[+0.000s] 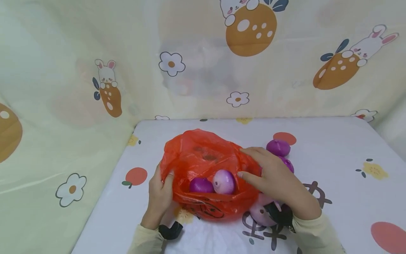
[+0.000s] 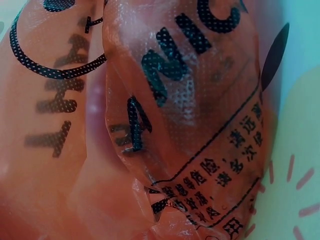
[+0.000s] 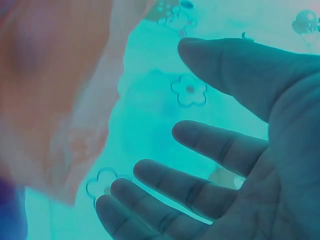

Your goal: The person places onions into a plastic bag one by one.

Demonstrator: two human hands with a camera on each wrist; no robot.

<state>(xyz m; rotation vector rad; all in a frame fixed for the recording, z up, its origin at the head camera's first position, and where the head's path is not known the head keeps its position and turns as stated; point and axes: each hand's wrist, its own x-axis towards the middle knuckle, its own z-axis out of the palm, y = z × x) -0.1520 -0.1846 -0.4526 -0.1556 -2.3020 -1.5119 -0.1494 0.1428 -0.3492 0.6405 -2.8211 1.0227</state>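
A red plastic bag [image 1: 203, 141] with black print stands with its mouth open on the table. Inside lie a dark purple onion [image 1: 201, 185] and a paler onion [image 1: 223, 182]. My left hand [image 1: 160, 190] grips the bag's left rim, thumb at the inner side. Printed plastic of the bag [image 2: 175, 100] fills most of the left wrist view, where the hand is not seen. At the bag's right side is my right hand [image 1: 274, 173], fingers extended. The right wrist view shows this hand [image 3: 240, 165] with fingers apart and nothing between them, beside the plastic.
Several more onions are on the table to the right of the bag, partly hidden by my right hand and wrist: one at the back [image 1: 278, 147], another in front [image 1: 261, 214]. A printed cloth covers the table [image 1: 342, 141]; a patterned curtain [image 1: 203, 84] hangs behind it.
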